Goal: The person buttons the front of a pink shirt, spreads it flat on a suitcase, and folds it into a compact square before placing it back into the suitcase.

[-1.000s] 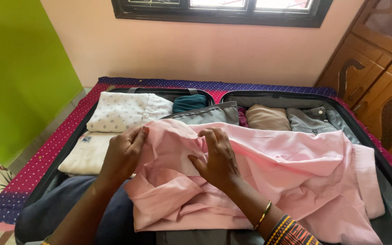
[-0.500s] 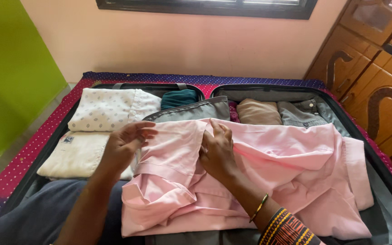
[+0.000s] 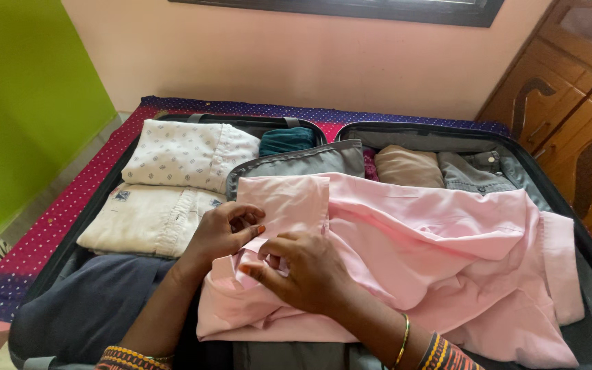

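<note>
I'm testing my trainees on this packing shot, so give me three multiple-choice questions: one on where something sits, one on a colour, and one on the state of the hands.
1. Where does the white dotted folded garment lie?
A. In the suitcase's left half, at the far end
B. On the floor
C. On the wooden cupboard

2. What colour is the shirt under the hands?
A. Green
B. Pink
C. Black

3. What are the left hand and the right hand doing?
A. Both hang free above the suitcase
B. One holds a hanger
C. Both grip the pink shirt's cloth

Answers:
1 A: it lies beyond the cream folded garment, beside the teal roll.
2 B: the spread cloth is pale pink throughout.
3 C: the fingers of both hands pinch the fabric near its folded part.
</note>
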